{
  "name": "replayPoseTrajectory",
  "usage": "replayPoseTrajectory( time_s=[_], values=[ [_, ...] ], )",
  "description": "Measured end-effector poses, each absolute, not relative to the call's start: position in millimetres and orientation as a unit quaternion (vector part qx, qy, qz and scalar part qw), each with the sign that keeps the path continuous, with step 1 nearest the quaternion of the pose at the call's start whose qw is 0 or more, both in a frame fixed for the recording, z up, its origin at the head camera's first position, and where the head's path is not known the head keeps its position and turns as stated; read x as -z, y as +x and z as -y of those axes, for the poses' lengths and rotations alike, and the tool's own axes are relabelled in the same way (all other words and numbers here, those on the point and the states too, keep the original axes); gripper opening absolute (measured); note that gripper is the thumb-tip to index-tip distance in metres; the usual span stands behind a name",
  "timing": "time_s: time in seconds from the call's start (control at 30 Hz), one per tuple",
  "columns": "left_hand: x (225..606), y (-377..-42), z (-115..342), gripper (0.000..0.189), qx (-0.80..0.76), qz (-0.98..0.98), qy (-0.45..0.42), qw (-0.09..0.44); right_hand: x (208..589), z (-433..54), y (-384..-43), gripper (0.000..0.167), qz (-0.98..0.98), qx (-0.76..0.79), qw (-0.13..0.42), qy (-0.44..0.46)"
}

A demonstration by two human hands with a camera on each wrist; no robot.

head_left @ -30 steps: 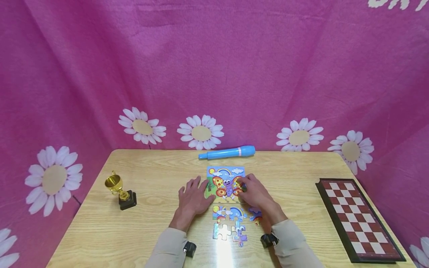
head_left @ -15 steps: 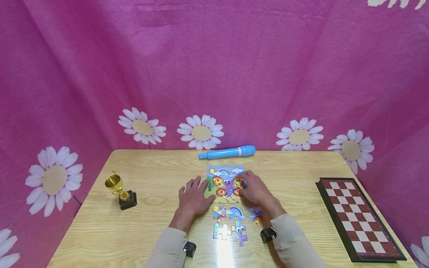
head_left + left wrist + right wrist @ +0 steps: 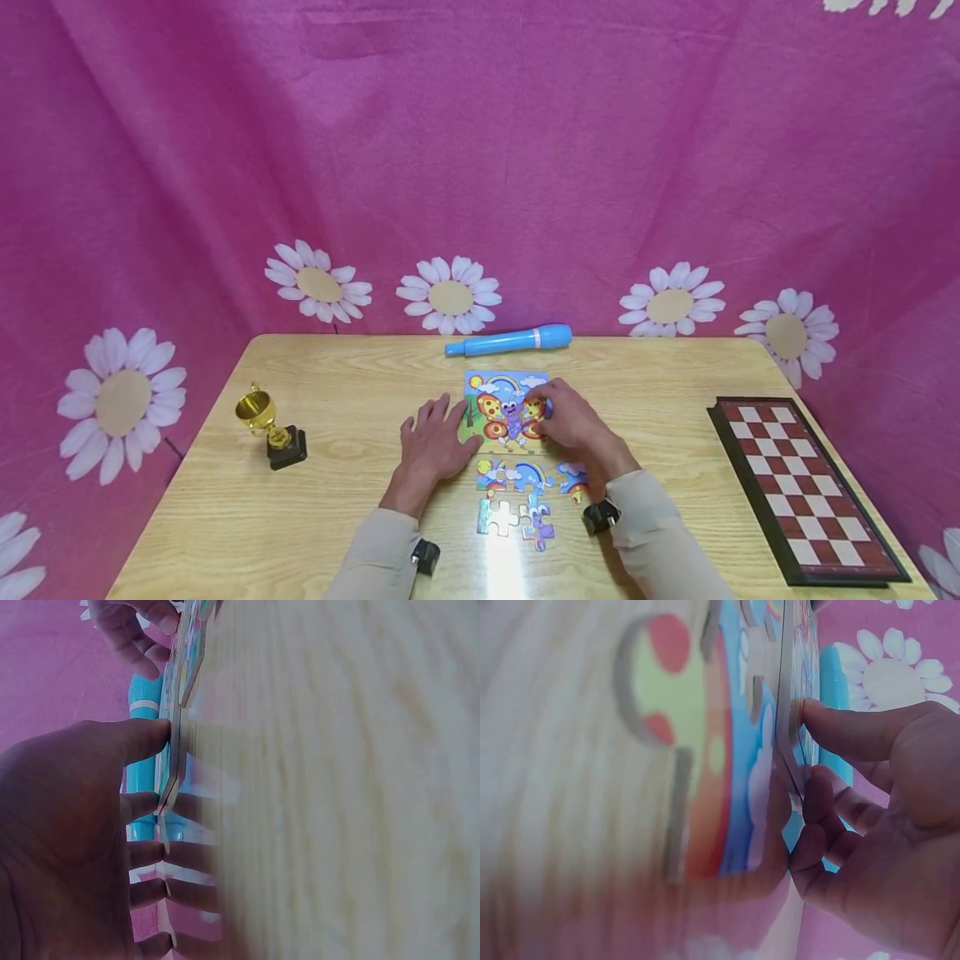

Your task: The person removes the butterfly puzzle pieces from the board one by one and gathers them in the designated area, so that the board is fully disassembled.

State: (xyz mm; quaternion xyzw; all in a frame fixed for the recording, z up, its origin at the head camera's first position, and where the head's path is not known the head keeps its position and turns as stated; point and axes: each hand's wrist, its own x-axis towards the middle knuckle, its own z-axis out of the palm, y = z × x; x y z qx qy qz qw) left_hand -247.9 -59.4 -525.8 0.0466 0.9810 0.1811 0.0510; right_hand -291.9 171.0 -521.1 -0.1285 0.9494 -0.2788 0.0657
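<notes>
A square jigsaw board (image 3: 487, 387) with a butterfly picture lies at mid-table. My left hand (image 3: 431, 442) rests along its left side, thumb at the near corner and fingers spread onto the tabletop. In the left wrist view the thumb (image 3: 146, 740) touches the board's edge. My right hand (image 3: 577, 421) covers the right side, thumb and forefinger curled at a puzzle piece over the butterfly's wing. The right wrist view has the right thumb (image 3: 840, 727) on the face and the other fingers by the edge. Loose pieces lie just below: sun (image 3: 491, 475), rainbow (image 3: 531, 477), cloud-and-wing (image 3: 573, 479).
Nearer me are a shiny interlocking piece (image 3: 497, 517) and a purple butterfly-body piece (image 3: 537, 523). Behind the board lies a blue microphone-shaped toy (image 3: 510, 342). A gold trophy cup (image 3: 273, 429) stands at left, a chessboard (image 3: 802, 492) at right. A pink flowered curtain (image 3: 480, 167) hangs behind.
My right hand has shifted slightly up along the board's right side, its fingers drawing closer together. My left hand and the loose pieces have stayed put.
</notes>
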Motion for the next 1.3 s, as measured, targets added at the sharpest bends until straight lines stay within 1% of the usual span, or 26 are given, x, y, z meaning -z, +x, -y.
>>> replayPoseTrajectory(
  time_s=[0.17,0.27,0.43,0.67,0.83,1.03,1.3],
  values=[
    [525,-248,59,0.062,-0.182,-0.981,0.047,0.049,521,-172,-297,0.045,-0.948,0.280,0.080,-0.126],
    [525,-248,59,0.062,-0.181,-0.981,0.047,0.048,521,-173,-299,0.049,-0.949,0.277,0.086,-0.121],
    [525,-248,58,0.062,-0.179,-0.982,0.047,0.048,520,-173,-299,0.053,-0.950,0.279,0.083,-0.110],
    [526,-248,59,0.062,-0.179,-0.981,0.048,0.052,520,-172,-296,0.046,-0.950,0.289,0.077,-0.091],
    [526,-248,59,0.062,-0.180,-0.981,0.047,0.053,521,-175,-294,0.044,-0.949,0.287,0.074,-0.107],
    [525,-248,60,0.062,-0.181,-0.981,0.046,0.052,522,-180,-293,0.038,-0.946,0.288,0.051,-0.142],
    [529,-249,60,0.063,-0.180,-0.981,0.042,0.053,527,-182,-293,0.026,-0.928,0.343,0.023,-0.142]
  ],
)
